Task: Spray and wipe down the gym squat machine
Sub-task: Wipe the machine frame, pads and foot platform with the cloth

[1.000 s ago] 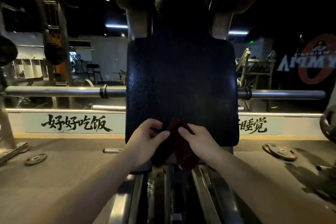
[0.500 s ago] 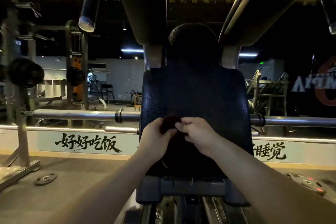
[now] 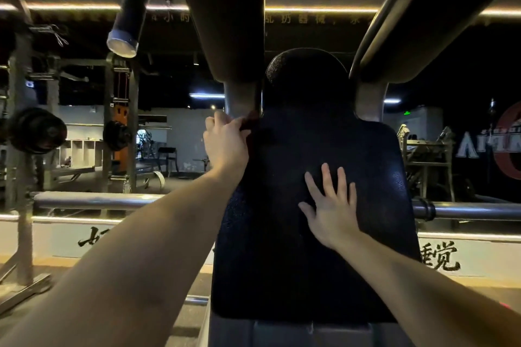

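- The black back pad (image 3: 324, 262) is standing upright in front of you
- Your right hand (image 3: 332, 205) is lying flat on its middle, fingers spread
- Your left hand (image 3: 225, 144) is gripping a dark red cloth (image 3: 251, 118) against its upper left corner

Low white wall (image 3: 56, 236) lettered in black brush characters, rack upright (image 3: 121, 121) and dark weight plates (image 3: 38, 130) seen beyond the wall's left part, black chair (image 3: 166, 155) set farther behind it, red-and-white logo (image 3: 504, 144) seen above its right end, green sign (image 3: 406, 113) lit nearby.

cloth (image 3: 251, 117): mostly hidden by left hand (image 3: 225, 141) | wall lettering (image 3: 439, 260): partly blocked
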A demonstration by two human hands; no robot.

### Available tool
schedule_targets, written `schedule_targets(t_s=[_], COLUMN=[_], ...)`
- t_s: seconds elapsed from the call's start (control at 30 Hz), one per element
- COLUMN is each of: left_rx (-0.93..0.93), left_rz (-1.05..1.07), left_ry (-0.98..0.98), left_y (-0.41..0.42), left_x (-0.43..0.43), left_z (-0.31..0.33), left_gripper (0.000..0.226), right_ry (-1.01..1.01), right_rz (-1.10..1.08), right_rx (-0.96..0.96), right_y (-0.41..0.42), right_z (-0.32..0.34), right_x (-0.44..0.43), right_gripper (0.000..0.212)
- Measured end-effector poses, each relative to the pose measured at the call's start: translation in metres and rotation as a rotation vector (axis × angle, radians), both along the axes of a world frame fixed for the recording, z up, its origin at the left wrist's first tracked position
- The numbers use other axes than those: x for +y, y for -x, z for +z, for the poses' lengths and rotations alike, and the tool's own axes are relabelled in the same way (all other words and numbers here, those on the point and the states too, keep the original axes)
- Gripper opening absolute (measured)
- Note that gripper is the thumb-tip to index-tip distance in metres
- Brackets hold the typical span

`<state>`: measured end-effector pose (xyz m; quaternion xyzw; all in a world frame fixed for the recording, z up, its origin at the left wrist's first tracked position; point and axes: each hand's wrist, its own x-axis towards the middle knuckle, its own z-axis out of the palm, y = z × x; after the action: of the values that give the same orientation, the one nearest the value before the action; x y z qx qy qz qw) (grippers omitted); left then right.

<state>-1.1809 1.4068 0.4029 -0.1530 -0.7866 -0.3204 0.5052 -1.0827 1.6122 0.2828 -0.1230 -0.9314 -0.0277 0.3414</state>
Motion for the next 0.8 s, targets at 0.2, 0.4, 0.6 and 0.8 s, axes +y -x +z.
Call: schedule_targets(t_s=[0.2, 0.4, 0.6, 0.8], left_rx=[0.159, 0.241, 0.250, 0.186], left_rz=[-0.079, -0.354, -0.089, -0.145], left_ry=[0.107, 0.283, 0.208, 0.090], left_y=[0.021, 0.036, 0.049, 0.038], left_x=[0.058, 0.091, 0.029, 0.061], left_z=[-0.051, -0.014, -0.037, -0.036], left_gripper=[0.040, 0.036, 0.043, 0.035], right_ry=[-0.091, -0.082, -0.098, -0.094], right_rz=[-0.047, -0.046, -0.023, -0.018], right_rx=[0.156, 0.198, 0.228, 0.232], right_y=[0.007, 0.018, 0.022, 0.020], right_z=[-0.020, -0.027, -0.029, -0.030], right_x=[0.030, 0.035, 0.036, 0.034], right_gripper=[0.076, 0.073, 0.075, 0.074])
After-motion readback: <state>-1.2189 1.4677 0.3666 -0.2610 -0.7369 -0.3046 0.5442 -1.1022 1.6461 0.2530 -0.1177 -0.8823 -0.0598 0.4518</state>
